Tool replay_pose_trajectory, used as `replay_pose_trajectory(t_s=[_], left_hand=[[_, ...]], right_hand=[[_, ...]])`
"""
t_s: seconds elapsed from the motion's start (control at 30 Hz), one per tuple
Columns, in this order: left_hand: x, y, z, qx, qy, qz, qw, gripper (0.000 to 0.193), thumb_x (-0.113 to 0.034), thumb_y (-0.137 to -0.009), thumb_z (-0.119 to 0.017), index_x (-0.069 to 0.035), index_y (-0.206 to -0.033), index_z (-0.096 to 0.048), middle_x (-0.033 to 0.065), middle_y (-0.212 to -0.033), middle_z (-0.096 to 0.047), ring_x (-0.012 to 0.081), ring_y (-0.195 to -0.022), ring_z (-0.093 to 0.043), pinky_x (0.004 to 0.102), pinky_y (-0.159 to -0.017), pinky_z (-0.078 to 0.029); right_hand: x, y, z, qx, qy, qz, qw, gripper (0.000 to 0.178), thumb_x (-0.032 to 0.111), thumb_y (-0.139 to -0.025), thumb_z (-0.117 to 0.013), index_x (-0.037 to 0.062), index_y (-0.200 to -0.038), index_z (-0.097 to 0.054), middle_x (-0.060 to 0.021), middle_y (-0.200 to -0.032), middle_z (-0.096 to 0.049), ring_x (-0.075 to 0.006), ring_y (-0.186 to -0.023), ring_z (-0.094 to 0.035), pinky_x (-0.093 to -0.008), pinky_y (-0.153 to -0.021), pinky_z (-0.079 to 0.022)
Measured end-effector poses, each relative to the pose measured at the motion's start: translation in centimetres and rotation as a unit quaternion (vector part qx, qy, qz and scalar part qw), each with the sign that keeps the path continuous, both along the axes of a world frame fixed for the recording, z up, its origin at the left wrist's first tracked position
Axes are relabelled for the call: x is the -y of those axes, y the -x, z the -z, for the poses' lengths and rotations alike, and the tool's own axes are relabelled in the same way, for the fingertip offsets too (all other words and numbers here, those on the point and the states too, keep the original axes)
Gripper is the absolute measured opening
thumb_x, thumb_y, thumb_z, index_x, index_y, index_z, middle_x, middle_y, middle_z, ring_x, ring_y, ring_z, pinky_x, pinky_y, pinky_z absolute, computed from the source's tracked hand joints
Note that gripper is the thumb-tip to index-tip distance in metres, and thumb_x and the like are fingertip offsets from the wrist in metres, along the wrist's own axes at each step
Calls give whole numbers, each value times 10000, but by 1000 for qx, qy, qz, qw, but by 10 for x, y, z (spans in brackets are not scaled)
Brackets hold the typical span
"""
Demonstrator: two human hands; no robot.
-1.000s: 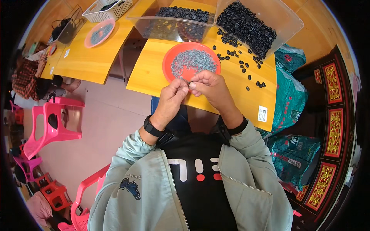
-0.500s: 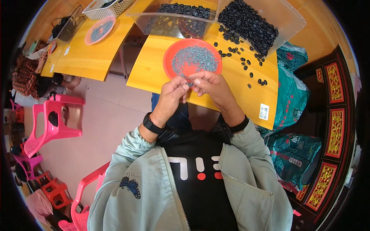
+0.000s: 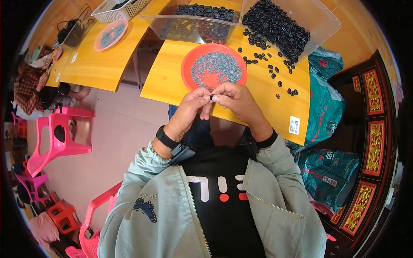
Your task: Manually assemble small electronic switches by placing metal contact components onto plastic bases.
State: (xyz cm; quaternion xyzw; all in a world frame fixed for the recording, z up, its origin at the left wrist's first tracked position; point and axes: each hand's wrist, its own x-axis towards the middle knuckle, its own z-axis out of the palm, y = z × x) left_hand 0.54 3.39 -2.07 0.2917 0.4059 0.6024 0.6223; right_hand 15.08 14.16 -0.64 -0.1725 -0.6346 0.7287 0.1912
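Observation:
My left hand [image 3: 190,108] and my right hand [image 3: 239,102] meet just in front of the red plate, fingertips together. Between them they pinch a small black piece [image 3: 211,98], mostly covered by the thumbs and fingers. Whether a metal pin is also in the grip cannot be made out. Just beyond the fingers, the red plate [image 3: 186,71] holds many small grey metal pins [image 3: 223,64]. To its right, several loose black oval pieces [image 3: 280,84] lie scattered over the yellow table [image 3: 262,114].
Two clear plastic bins, one upright [image 3: 193,20] and one tipped [image 3: 325,26], hold black pieces at the back. Green sacks [image 3: 325,107] stand to the right. Another table at left bears a pink plate [image 3: 100,45] and a white basket [image 3: 124,13]. A pink chair [image 3: 58,133] and a seated person are leftward.
My hands have turned and drawn closer together, slightly nearer to me. The small piece now sits between both thumbs. At far left, the other person's arm has moved.

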Motion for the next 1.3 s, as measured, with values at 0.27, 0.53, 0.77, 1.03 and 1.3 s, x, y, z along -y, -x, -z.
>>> replay_pose_trajectory(t_s=[0.27, 0.53, 0.77, 1.03, 1.3], left_hand=[[1, -2, 8, -161, 24, 5, 987, 177, -188, -912, -469, -59, -801, -519, -6, -606, -495, 65, -503, -455, 186, -471, -332], [3, -4, 9, -112, 5, -33, 993, 179, -181, -912, -452, -61, -797, -520, -8, -610, -493, 70, -498, -455, 186, -468, -328], [2, -4, 7, -113, 6, -24, 993, 162, -170, -913, -442, -62, -811, -504, -6, -626, -498, 66, -509, -462, 178, -470, -332], [3, 2, 7, -104, -2, -34, 994, 155, -165, -913, -451, -55, -814, -497, 2, -634, -491, 77, -520, -466, 188, -495, -364], [6, 4, 1, -89, 5, -57, 994, 155, -160, -911, -450, -49, -814, -494, 10, -629, -481, 93, -518, -465, 201, -508, -386]], right_hand=[[3, -2, -9, 95, -391, 76, 912, 99, 138, -765, -616, 41, -769, -637, -113, -728, -588, -274, -662, -593, -332, -609, -458], [6, -1, -10, 59, -398, 80, 912, 118, 169, -762, -627, 51, -763, -632, -101, -720, -585, -281, -661, -581, -362, -574, -447], [7, -2, -10, 45, -436, 93, 894, 79, 115, -754, -650, 41, -777, -636, -91, -682, -567, -236, -599, -558, -317, -550, -431], [-30, -16, -3, 57, -374, 141, 915, 93, 115, -756, -650, 37, -806, -648, -91, -744, -615, -222, -647, -588, -301, -591, -458], [-147, -40, -19, 361, -419, 309, 774, 146, 190, -742, -607, 75, -789, -682, -135, -734, -647, -285, -700, -630, -352, -651, -489]])
